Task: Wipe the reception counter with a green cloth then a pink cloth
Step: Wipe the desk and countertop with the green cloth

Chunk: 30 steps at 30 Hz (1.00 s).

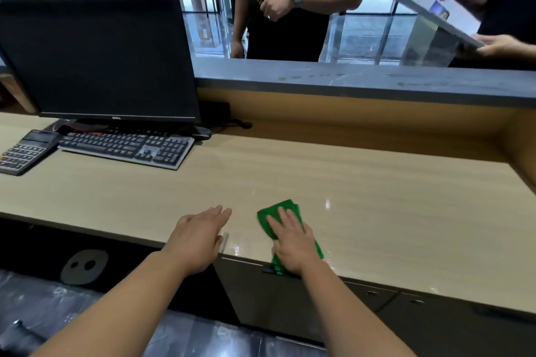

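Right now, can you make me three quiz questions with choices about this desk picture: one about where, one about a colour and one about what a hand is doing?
1. Where is the cloth?
A. On the keyboard
B. Near the counter's front edge, under the right hand
C. On the monitor

2. What colour is the cloth?
A. Pink
B. White
C. Green

3. How is the left hand?
A. Open, fingers straight, holding nothing
B. Gripping the calculator
C. Curled into a fist

Answers:
1 B, the right hand presses flat on it by the near edge.
2 C, bright green shows around the hand.
3 A, it stretches out flat over the counter with nothing in it.
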Tool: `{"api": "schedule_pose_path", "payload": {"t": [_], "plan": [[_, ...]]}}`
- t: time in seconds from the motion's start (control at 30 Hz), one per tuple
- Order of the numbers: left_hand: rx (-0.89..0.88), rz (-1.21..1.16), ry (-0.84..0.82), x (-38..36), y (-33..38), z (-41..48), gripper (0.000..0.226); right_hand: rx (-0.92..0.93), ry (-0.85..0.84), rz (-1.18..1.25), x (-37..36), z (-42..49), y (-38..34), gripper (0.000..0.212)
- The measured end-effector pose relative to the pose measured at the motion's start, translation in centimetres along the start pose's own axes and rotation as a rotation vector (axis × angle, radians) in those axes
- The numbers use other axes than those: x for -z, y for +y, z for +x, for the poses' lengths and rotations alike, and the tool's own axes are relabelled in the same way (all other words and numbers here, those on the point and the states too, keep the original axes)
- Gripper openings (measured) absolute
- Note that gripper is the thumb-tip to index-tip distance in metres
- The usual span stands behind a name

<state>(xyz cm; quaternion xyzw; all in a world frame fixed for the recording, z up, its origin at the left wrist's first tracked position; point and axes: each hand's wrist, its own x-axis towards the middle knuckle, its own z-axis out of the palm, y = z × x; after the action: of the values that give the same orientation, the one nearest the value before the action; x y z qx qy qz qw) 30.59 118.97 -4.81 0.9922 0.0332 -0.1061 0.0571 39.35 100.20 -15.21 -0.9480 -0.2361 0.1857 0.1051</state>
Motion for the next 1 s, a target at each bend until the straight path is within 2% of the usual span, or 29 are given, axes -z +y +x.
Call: {"api": "schedule_pose_path", "payload": {"t": [0.27, 0.37, 0.47, 0.53, 0.57, 0.67, 0.73, 0.87, 1.0], "plan": [[-0.079, 0.018, -0.004, 1.2, 4.4, 0.6, 0.059, -0.455, 0.105, -0.031, 2.8, -7.4, 13.7, 0.059], [-0.069, 0.015, -0.024, 1.7, 4.5, 0.1, 0.061, -0.633, 0.068, -0.089, 3.9, -9.2, 15.7, 0.059], [-0.048, 0.009, -0.033, 2.5, 4.4, -0.1, 0.061, -0.787, 0.055, -0.008, 5.3, -9.6, 15.5, 0.039], [-0.017, -0.026, -0.035, 3.3, 4.3, -0.3, 0.060, -0.869, 0.087, 0.198, 6.2, -9.0, 15.6, 0.020], [0.003, -0.057, -0.033, 3.6, 4.2, -0.3, 0.060, -0.906, 0.121, 0.404, 6.6, -8.5, 15.8, 0.015], [0.057, -0.157, -0.026, 4.6, 4.1, -0.5, 0.060, -0.913, 0.183, 1.404, 7.7, -7.1, 15.1, 0.017], [0.077, -0.191, -0.017, 5.3, 3.9, -0.5, 0.059, -0.874, 0.224, 1.767, 8.6, -7.0, 13.3, 0.026], [0.120, -0.233, 0.007, 6.8, 3.3, 0.4, 0.059, -0.780, 0.179, 1.959, 10.1, -6.2, 10.3, 0.029], [0.150, -0.255, 0.027, 7.8, 2.6, 2.0, 0.059, -0.778, 0.139, 1.933, 12.3, -3.6, 9.0, 0.027]]}}
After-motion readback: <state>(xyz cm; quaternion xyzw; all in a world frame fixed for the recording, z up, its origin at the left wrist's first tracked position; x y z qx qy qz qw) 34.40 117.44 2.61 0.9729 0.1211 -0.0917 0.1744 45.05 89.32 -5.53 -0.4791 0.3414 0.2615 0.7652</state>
